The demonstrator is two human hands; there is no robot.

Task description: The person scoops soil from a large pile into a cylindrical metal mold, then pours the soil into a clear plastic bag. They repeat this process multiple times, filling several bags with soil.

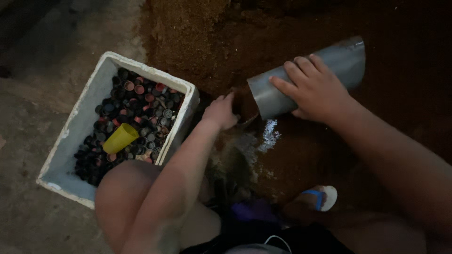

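on brown soil (pixel 197 33), right hand (pixel 316 89) grips pipe (pixel 306 75)

My arms are bare with no sleeves, my left hand (pixel 221 112) and right hand (pixel 314 89) wear nothing, and a blue-strapped white sandal (pixel 322 197) sits on my foot.

Right hand (pixel 314 89) fingers spread; left hand (pixel 221 112) curled.
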